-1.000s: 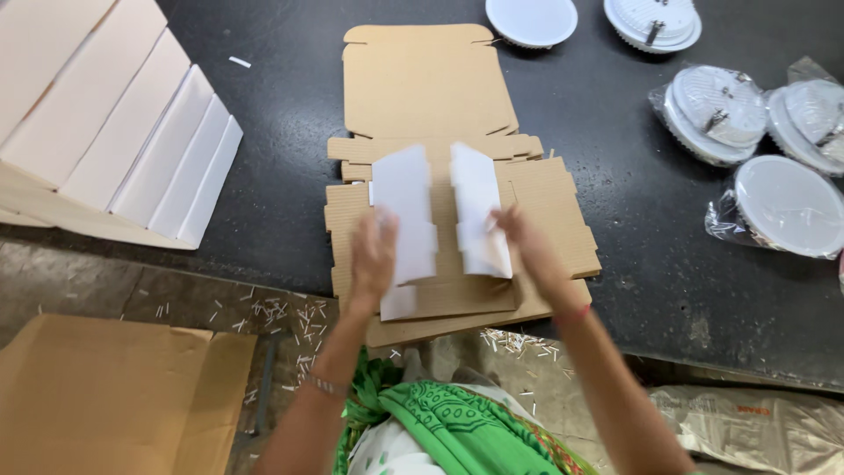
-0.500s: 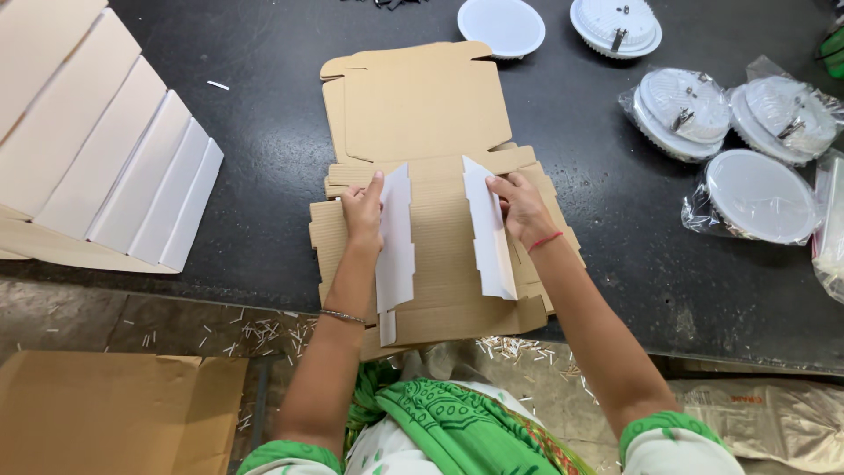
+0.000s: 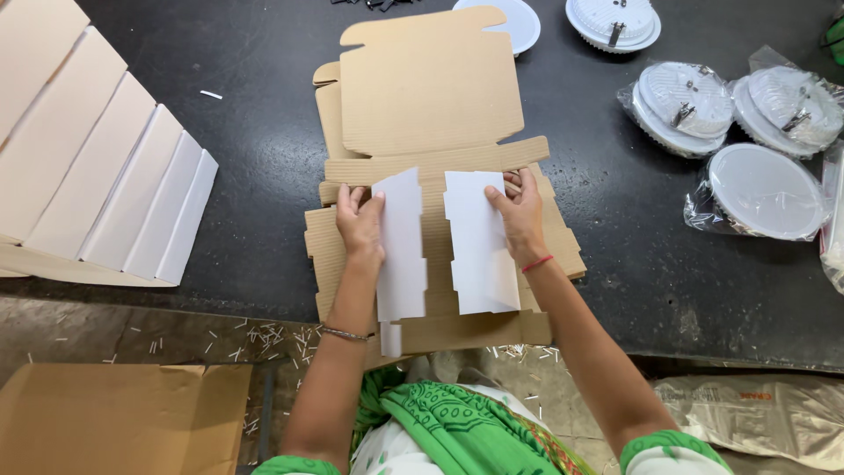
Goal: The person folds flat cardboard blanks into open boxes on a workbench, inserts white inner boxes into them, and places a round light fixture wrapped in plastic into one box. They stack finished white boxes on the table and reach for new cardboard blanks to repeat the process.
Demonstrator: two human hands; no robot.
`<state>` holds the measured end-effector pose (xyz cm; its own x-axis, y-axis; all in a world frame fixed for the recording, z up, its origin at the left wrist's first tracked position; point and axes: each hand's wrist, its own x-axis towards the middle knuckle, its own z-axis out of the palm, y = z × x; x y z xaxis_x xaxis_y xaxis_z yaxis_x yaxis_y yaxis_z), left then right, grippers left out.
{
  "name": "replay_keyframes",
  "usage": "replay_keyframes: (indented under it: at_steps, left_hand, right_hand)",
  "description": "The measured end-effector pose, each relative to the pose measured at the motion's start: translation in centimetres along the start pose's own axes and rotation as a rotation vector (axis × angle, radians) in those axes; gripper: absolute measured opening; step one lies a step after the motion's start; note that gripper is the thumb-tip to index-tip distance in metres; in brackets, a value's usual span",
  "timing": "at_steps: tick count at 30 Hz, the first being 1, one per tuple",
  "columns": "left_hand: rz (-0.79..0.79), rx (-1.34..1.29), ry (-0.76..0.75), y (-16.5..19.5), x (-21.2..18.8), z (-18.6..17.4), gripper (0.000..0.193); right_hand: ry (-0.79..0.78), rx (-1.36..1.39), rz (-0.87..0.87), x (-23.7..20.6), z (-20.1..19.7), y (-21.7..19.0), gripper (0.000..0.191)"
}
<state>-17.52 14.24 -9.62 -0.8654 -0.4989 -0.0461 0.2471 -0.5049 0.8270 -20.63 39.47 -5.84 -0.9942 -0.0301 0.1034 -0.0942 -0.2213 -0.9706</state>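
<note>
Cardboard blank (image 3: 431, 97), brown, flat, two white-faced flaps (image 3: 479, 242) folded up

white panels (image 3: 79, 167): cut off left | bagged round lamp (image 3: 831, 220): cut off right

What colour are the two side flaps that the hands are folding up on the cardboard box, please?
White on the faces shown, the side flaps rise from the brown cardboard box; head view.

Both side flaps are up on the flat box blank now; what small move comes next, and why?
Probably fold both flaps on inward. The left hand and right hand each hold a white flap raised over the brown cardboard blank, neither creased flat.
</note>
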Motion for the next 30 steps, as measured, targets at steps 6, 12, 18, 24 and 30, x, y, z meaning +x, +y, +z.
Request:
replay_keyframes:
  at_steps: [6,12,18,24,30]
  left_hand:
    - [0.585,1.253,-0.089,-0.2,-1.8,1.8,0.039]
    - [0.702,1.471,-0.223,1.6,-2.2,3.3,0.038]
    - [0.530,1.515,-0.335,3.5,3.1,2.5,0.023]
    - [-0.186,0.290,-0.372,5.9,6.3,0.6,0.060]
    - [-0.191,0.540,-0.335,7.9,2.6,-2.7,0.065]
  right_hand:
    - [-0.084,-1.319,-0.099,1.8,-0.1,1.5,0.058]
    - [-0.331,-1.549,-0.488,1.6,0.3,0.3,0.054]
    - [-0.378,-0.943,-0.220,5.3,-0.1,-1.6,0.043]
    - [-0.312,0.104,0.312,6.1,-1.3,-3.8,0.064]
    - [-0.334,-0.109,0.284,3.8,-4.8,-4.8,0.069]
